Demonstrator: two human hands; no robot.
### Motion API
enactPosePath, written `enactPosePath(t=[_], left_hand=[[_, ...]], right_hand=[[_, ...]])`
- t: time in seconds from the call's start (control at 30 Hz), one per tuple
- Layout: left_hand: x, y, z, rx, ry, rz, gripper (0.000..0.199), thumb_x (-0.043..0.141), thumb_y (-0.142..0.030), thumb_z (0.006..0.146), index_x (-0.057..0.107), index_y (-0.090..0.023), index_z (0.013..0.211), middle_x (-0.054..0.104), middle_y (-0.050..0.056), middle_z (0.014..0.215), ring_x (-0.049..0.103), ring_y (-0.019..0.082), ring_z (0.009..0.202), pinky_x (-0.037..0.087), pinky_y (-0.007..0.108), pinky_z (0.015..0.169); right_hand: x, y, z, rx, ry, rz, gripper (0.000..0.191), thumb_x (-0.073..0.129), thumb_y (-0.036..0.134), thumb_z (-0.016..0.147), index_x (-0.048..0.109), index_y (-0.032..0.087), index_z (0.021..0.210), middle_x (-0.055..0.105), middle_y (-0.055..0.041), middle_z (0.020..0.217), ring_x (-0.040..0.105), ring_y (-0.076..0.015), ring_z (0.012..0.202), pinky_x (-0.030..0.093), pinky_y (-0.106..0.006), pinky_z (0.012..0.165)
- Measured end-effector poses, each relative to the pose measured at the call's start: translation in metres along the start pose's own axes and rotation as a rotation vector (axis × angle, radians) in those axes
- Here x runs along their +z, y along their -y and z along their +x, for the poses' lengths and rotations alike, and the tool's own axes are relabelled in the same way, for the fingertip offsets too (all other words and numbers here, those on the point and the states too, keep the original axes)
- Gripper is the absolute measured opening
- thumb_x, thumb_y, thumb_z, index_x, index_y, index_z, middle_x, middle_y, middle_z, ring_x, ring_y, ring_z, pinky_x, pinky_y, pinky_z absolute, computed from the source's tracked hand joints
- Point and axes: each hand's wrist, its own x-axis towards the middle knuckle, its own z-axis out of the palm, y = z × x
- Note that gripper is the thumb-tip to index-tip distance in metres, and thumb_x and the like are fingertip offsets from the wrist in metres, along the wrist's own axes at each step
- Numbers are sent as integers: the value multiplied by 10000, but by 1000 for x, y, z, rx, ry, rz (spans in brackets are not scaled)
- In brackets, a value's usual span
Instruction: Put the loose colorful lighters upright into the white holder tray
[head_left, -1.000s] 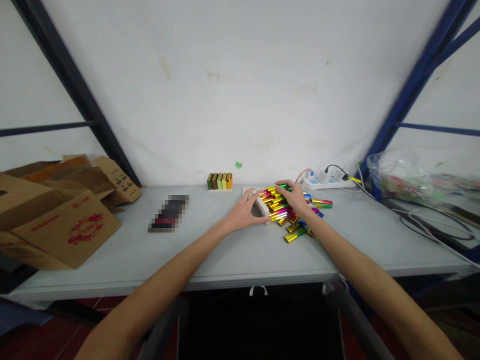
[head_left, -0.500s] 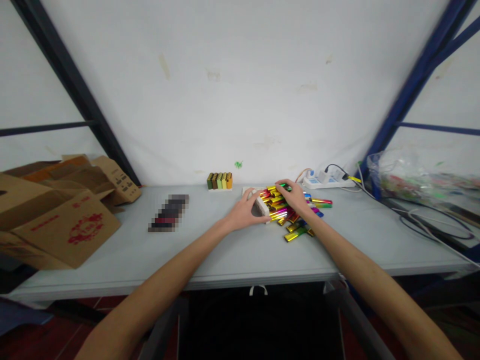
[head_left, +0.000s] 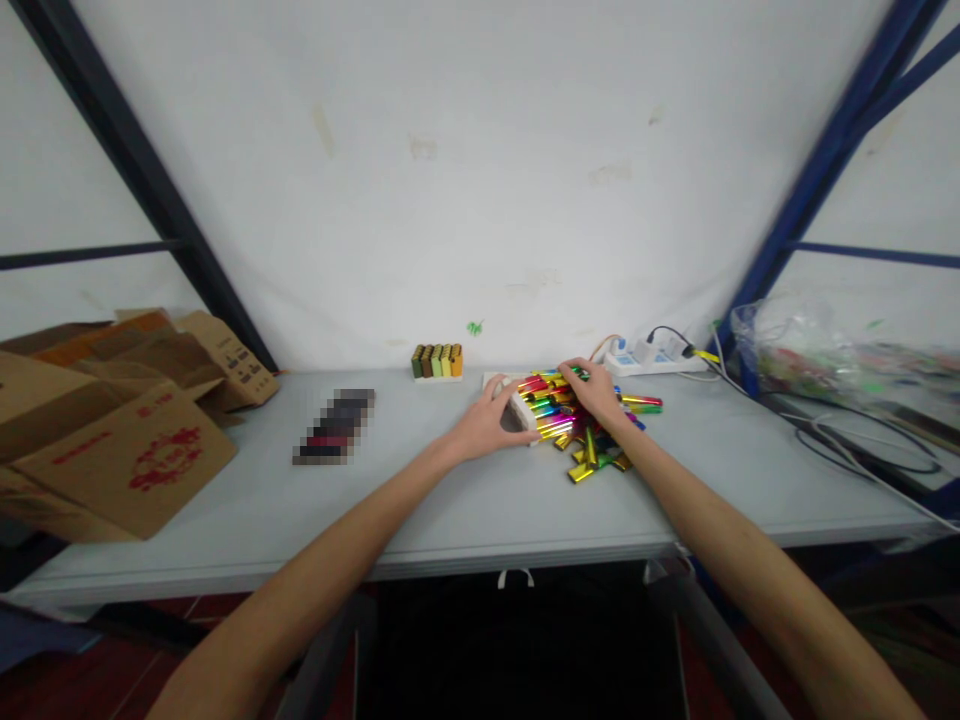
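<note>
My left hand [head_left: 480, 425] grips a small white tray [head_left: 523, 412] from its left side, thumb at the near edge and fingers at the far edge. The tray is tilted, and a row of shiny foil-coloured lighters [head_left: 551, 418] lies in it, pointing right. My right hand [head_left: 594, 392] is bent over the far right end of these lighters, its fingers closed around some of them; the fingertips are partly hidden. Under and beside my right hand is a loose pile of similar lighters [head_left: 591, 468] in gold, green, red and blue.
Against the wall stands a filled holder of lighters [head_left: 438, 362]. Opened cardboard boxes [head_left: 150, 440] lie left, near a pixelated dark object [head_left: 335, 428]. Behind the pile is a power strip [head_left: 652, 358]; cables [head_left: 840, 440] and clear plastic bags [head_left: 795, 350] are at right.
The lighters at the tray now form a more even row, with more colours showing. A gold lighter in the near pile now lies at a different angle. My right hand has shifted slightly right.
</note>
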Motion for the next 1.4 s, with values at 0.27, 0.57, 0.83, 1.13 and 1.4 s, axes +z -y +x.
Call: enactPosePath(t=[0.27, 0.57, 0.83, 1.13, 1.4], left_hand=[[1, 3, 0, 5, -8, -16, 1006, 785, -663, 737, 364, -308, 1578, 242, 125, 1657, 491, 363, 1402, 409, 485, 1184], [1, 2, 0, 8, -2, -18, 1003, 774, -671, 743, 359, -297, 1576, 236, 126, 1654, 488, 359, 1407, 394, 478, 1200], [-1, 1, 0, -2, 8, -14, 1000, 784, -652, 741, 362, -291, 1572, 224, 132, 1657, 490, 361, 1401, 404, 483, 1190], [-2, -1, 0, 17, 3, -5, 997, 780, -619, 759, 341, -257, 1577, 239, 154, 1635, 433, 350, 1446, 368, 465, 1214], [0, 2, 0, 45, -16, -44, 979, 791, -619, 753, 358, -292, 1568, 254, 138, 1633, 451, 353, 1427, 383, 485, 1201]], right_hand=[[-3, -5, 1, 29, -11, -92, 323, 533, 421, 899, 743, 179, 932, 779, -91, 983, 691, -265, 947, 486, -387, 919], [-3, -15, 4, 4, -47, -207, 337, 475, 465, 941, 645, 187, 852, 737, -105, 891, 660, -258, 867, 468, -371, 853], [1, -17, 2, -54, 3, -291, 302, 476, 429, 977, 599, 199, 826, 702, -73, 776, 636, -220, 727, 419, -313, 709], [1, -10, 6, -132, 38, -414, 371, 396, 424, 1044, 634, 192, 877, 732, -110, 852, 654, -243, 785, 425, -327, 765], [-25, 31, 13, -208, -74, -288, 494, 295, 518, 1067, 633, 197, 904, 731, -122, 906, 654, -249, 893, 456, -350, 854]])
